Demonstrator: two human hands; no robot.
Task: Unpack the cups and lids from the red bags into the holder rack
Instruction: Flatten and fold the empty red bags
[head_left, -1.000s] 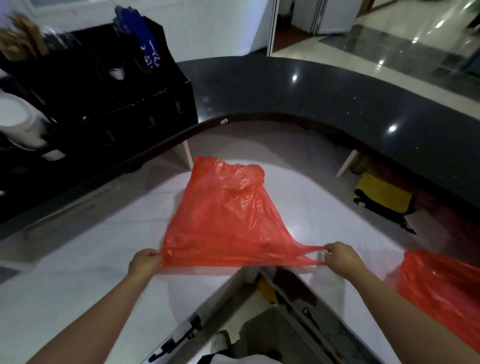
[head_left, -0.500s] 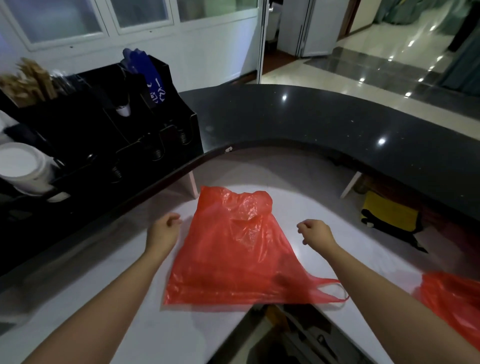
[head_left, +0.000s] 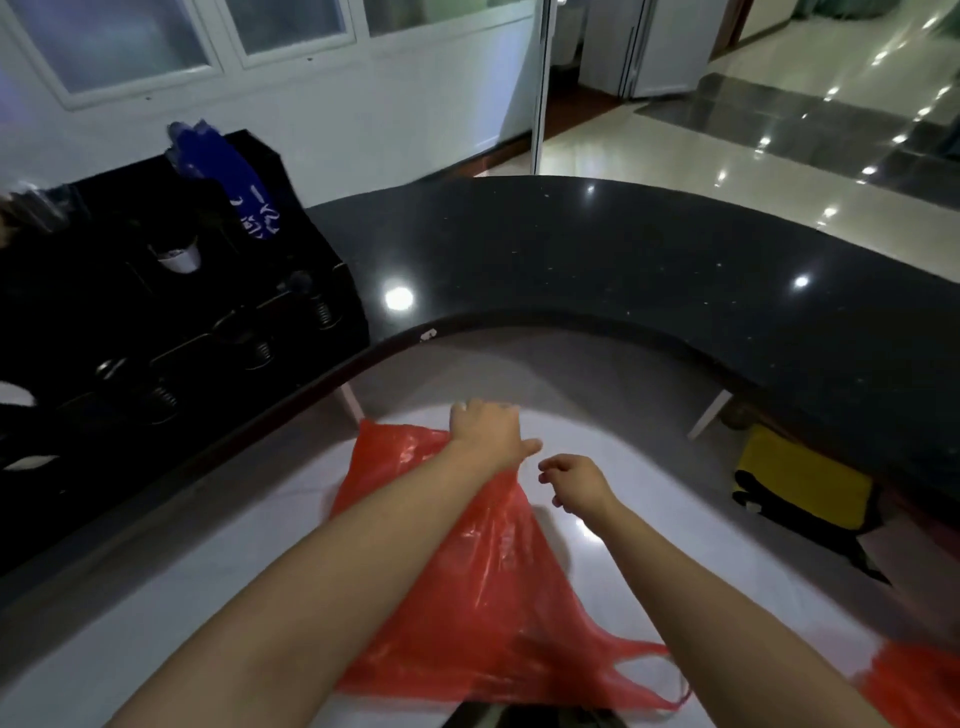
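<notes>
A flattened red bag lies on the white worktop at 6 o'clock, its handles trailing toward 5 o'clock, where a second red bag shows at the frame's edge. The left hand rests on the flat bag's far end, palm down and fingers relaxed, while the right hand hovers just beside it, loosely curled and holding nothing. The black holder rack stands at 10 o'clock on the dark raised counter.

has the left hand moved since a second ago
Yes. The left hand let go of the red bag's near corner and went forward to its far edge, toward the black counter.
</notes>
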